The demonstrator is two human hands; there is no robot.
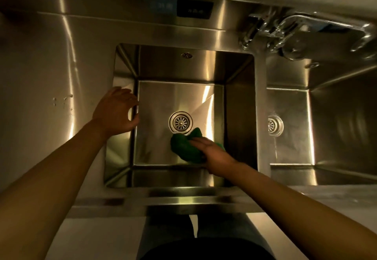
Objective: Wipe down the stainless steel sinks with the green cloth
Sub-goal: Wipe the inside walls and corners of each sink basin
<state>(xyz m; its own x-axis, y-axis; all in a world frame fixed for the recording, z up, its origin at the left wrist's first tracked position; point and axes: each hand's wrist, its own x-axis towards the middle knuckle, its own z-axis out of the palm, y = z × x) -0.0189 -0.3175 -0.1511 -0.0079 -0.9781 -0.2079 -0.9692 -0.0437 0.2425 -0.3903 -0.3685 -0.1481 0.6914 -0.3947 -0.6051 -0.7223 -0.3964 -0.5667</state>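
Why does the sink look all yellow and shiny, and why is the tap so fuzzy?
Head view: the light is dim and yellowish; bright glare streaks bounce off the steel of the middle sink; the tap at top right is smeared by blur; the wide lens bends straight edges; the green cloth under the right hand looks fairly sharp.

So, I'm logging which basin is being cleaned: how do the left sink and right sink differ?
The left sink has the right hand pressing the green cloth on its floor; the right sink holds neither. The left sink shows whole; the right sink is cut off by the frame. Both are steel with a round drain.
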